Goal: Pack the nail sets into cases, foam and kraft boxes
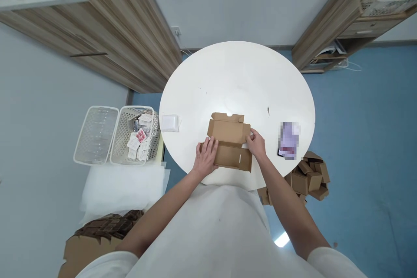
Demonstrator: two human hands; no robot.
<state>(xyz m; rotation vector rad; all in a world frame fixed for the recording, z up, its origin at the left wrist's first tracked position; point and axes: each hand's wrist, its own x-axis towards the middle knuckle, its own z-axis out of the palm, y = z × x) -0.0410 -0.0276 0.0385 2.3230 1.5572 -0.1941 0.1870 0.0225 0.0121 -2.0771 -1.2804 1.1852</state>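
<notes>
A brown cardboard box (228, 132) lies on the round white table (239, 67), its lid folded back away from me and its shallow tray part nearest my body. My left hand (206, 156) grips the tray's left side, fingers over the edge. At the right, my right hand (256, 142) pinches the lid's side flap near the fold between lid and tray. The tray's inside is bare apart from a small pale slot. Left of the box sits a small white wrapped packet (170, 123).
A blurred purple item (289, 139) lies at the table's right. Left of the table stand a white basket (117, 139) of small packets and a clear bin (94, 134). Folded cardboard boxes (309, 178) are piled on the floor at right; cardboard (87, 254) is stacked lower left.
</notes>
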